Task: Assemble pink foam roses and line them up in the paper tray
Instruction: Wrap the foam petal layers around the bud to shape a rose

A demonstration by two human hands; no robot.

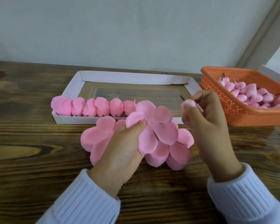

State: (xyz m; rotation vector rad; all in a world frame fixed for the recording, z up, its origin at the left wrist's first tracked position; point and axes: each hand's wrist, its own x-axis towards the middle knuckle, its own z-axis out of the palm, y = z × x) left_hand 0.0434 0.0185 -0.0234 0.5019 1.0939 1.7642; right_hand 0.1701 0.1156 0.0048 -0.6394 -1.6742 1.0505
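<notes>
My left hand (pixel 124 143) pinches a flat pink petal piece (pixel 153 125) and lifts it off a pile of pink petal sheets (pixel 178 154) lying on the table in front of the tray. My right hand (pixel 207 120) holds a small pink rose bud (pixel 188 103) between thumb and fingertips, just right of the lifted petals. A white paper tray (pixel 81 81) sits behind, with several finished pink roses (pixel 90 107) lined up along its near edge from the left.
An orange plastic basket (pixel 233 113) holding several pink buds (pixel 252 96) on dark stems stands at the right. The wooden table (pixel 31 143) meets a pale wall at the back. A white box edge shows behind the basket.
</notes>
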